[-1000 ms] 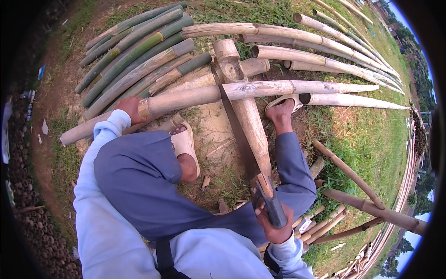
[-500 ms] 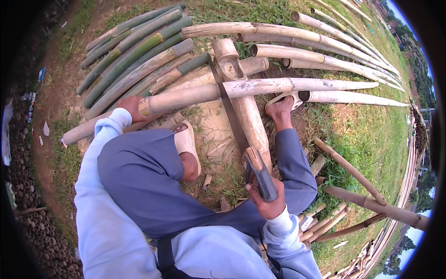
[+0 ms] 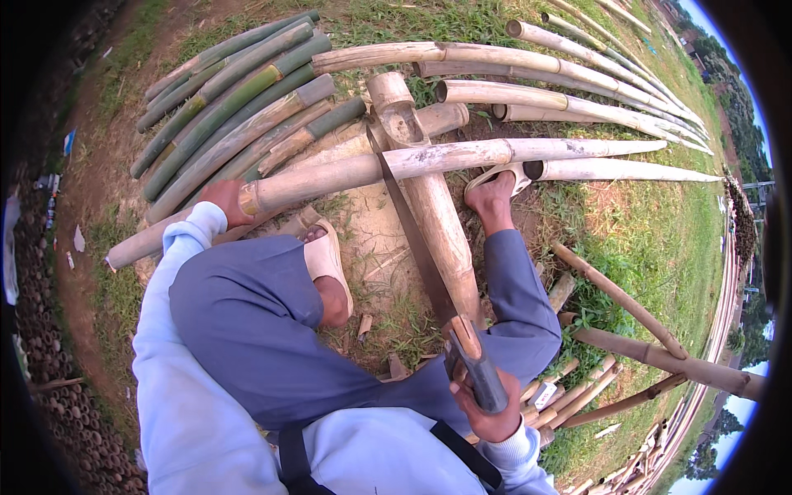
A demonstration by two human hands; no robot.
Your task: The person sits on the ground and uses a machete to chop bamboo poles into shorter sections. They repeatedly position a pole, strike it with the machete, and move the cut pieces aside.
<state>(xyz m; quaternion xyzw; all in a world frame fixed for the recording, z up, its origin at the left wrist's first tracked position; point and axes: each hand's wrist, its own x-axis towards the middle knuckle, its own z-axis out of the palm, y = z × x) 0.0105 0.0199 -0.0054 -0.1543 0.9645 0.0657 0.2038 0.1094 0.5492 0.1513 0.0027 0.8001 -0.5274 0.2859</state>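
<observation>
A long pale bamboo pole (image 3: 330, 175) lies crosswise over a thick bamboo support (image 3: 443, 235). My left hand (image 3: 224, 204) is closed round the pole, left of the support. In my right hand (image 3: 492, 412) is the handle of a handsaw (image 3: 419, 247), gripped close to my right thigh. The saw's dark blade slants up and away from the handle and meets the pole just left of the support. How deep the blade sits in the pole I cannot tell. My sandalled feet (image 3: 327, 268) rest on either side of the support.
Green and brown bamboo pieces (image 3: 239, 107) are stacked at the far left. Several long pale poles (image 3: 569, 66) stretch away to the far right. Propped poles (image 3: 652, 353) and short cut pieces (image 3: 582, 392) are at the near right, on grass.
My right hand has drawn the saw back toward my body and slightly right. My left hand keeps its grip on the pole, and the whole view has shifted slightly.
</observation>
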